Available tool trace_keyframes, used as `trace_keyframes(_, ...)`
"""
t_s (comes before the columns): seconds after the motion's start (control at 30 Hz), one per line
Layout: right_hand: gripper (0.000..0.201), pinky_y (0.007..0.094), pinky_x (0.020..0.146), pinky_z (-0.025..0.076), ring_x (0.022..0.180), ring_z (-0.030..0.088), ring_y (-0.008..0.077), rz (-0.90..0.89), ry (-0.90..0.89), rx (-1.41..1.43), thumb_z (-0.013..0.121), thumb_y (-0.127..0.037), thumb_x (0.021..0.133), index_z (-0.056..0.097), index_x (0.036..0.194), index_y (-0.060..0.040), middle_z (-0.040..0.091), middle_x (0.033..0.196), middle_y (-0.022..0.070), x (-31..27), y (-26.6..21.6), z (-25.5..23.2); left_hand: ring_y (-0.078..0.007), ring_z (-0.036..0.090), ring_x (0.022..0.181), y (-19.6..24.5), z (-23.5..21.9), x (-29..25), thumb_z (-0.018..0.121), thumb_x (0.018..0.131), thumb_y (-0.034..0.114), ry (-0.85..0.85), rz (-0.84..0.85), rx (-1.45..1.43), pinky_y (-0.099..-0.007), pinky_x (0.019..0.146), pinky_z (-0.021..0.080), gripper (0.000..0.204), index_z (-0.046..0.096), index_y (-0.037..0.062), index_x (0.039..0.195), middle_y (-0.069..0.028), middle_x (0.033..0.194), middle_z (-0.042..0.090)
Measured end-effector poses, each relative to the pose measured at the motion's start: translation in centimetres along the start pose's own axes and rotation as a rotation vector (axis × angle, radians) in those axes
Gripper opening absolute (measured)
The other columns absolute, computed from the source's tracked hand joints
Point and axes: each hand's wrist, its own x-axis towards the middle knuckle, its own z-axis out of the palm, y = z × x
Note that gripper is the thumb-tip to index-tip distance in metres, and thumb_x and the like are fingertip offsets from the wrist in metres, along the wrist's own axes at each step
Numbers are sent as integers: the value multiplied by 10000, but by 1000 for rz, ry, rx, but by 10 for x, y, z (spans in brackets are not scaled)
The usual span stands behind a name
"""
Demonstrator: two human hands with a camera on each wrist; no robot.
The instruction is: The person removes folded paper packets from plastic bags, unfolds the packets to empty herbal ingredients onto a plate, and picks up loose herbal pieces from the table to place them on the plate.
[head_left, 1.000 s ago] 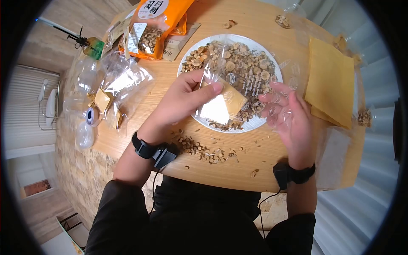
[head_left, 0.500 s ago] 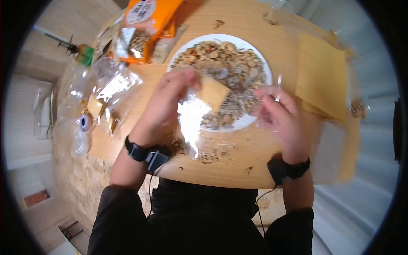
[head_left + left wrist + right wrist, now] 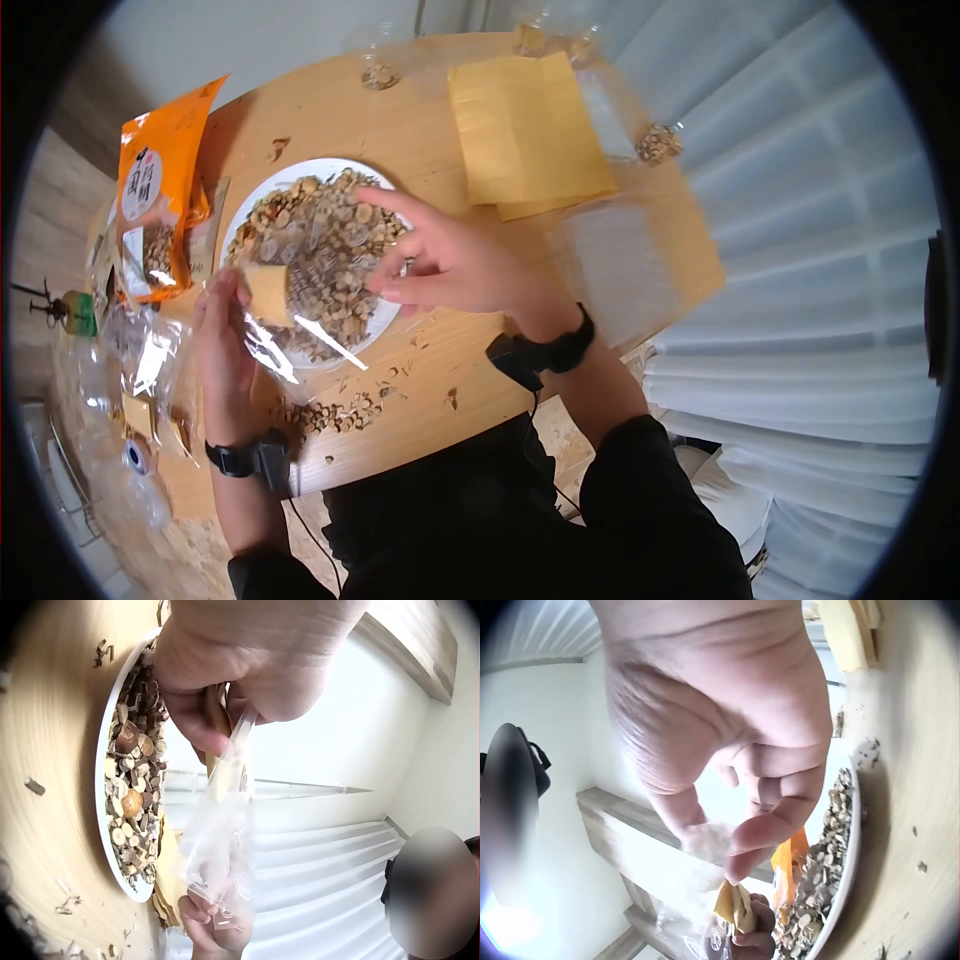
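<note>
A clear plastic bag (image 3: 318,262) with white print spans the space between both hands, above the plate. My left hand (image 3: 222,335) grips one end of it, together with a folded yellow paper packet (image 3: 269,296). At the bag's other end, my right hand (image 3: 455,265) pinches the film between thumb and fingers, as the right wrist view shows with the plastic (image 3: 711,841) there. Below lies a white plate (image 3: 103,787) heaped with dried sliced herbs (image 3: 131,802), partly seen through the film.
An orange bag (image 3: 165,185) of dried pieces stands left of the plate. Yellow paper sheets (image 3: 530,130) and clear film (image 3: 620,265) lie to the right. Loose herb bits (image 3: 345,412) are scattered near the front edge. Plastic packaging and a tape roll (image 3: 138,457) sit far left.
The head view has turned right, so the table appears shifted left. The right hand has come in over the plate's right side; the left hand still holds the packet and bag.
</note>
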Motion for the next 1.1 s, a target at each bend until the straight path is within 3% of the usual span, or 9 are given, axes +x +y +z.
trace_keyframes(0.07, 785, 229, 579, 482, 688, 626, 121, -27, 0, -85, 630, -37, 816, 148, 1434, -80, 649, 849, 102, -7, -1, -5, -84, 515, 849, 4, 8, -10, 512, 923, 168, 203, -48, -37, -228, 777, 404, 178, 583, 10, 961, -28, 894, 572)
trace_keyframes(0.37, 769, 195, 602, 414, 623, 516, 45, 35, 198, -205, 616, 30, 778, 193, 1417, -38, 567, 679, 9, -38, -13, 9, -72, 447, 720, 17, 23, -16, 437, 945, 147, -138, 65, 60, -211, 684, 358, 229, 536, 30, 775, 5, 760, 503)
trace_keyframes(0.53, 743, 205, 611, 431, 637, 535, 63, 88, 247, -218, 609, 20, 784, 211, 1410, -34, 580, 691, 24, -48, -21, 22, -69, 409, 706, 14, 24, -14, 424, 947, 157, -157, 119, 18, -211, 675, 331, 248, 500, 35, 745, 6, 733, 462)
trace_keyframes(0.63, 707, 215, 617, 445, 649, 555, 82, 90, 279, -210, 588, -5, 807, 214, 1407, -29, 593, 704, 36, -54, -16, 15, -68, 391, 702, 13, 19, -11, 417, 950, 166, 25, 145, -12, -207, 667, 315, 261, 485, 37, 734, 8, 728, 444)
trace_keyframes(0.8, 649, 226, 628, 458, 677, 580, 102, -28, 407, -176, 555, -28, 836, 228, 1396, -11, 627, 784, 74, -51, 4, 10, -72, 383, 695, 19, 24, -14, 421, 949, 172, -45, 147, 56, -211, 659, 306, 284, 483, 36, 708, 13, 722, 441)
trace_keyframes(0.9, 639, 220, 623, 460, 656, 580, 103, -127, 291, -356, 552, -33, 844, 226, 1393, -1, 637, 882, 104, -47, -4, 15, -75, 393, 698, 18, 26, -17, 437, 946, 174, -128, 87, 75, -215, 666, 314, 292, 497, 36, 696, 13, 712, 448)
trace_keyframes(0.97, 479, 210, 593, 463, 624, 583, 98, -26, 330, -290, 535, -32, 857, 386, 1309, 26, 641, 892, 105, -43, -17, 30, -77, 401, 702, 19, 30, -18, 447, 945, 176, -183, 29, 102, -216, 670, 319, 294, 505, 39, 691, 10, 708, 453)
trace_keyframes(1.03, 378, 209, 576, 463, 611, 585, 95, -67, 325, -308, 525, -25, 862, 468, 1231, 27, 644, 856, 96, -40, -5, 24, -77, 413, 706, 17, 40, -25, 461, 943, 182, 7, 32, 144, -218, 673, 325, 281, 517, 45, 705, 11, 709, 461)
trace_keyframes(1.1, 293, 207, 558, 463, 598, 587, 93, -102, 341, -358, 516, -18, 866, 549, 1154, 28, 647, 820, 88, -48, -5, 22, -80, 456, 727, 11, 21, -16, 467, 940, 175, -186, 56, 195, -233, 697, 355, 250, 549, 48, 741, 10, 717, 494)
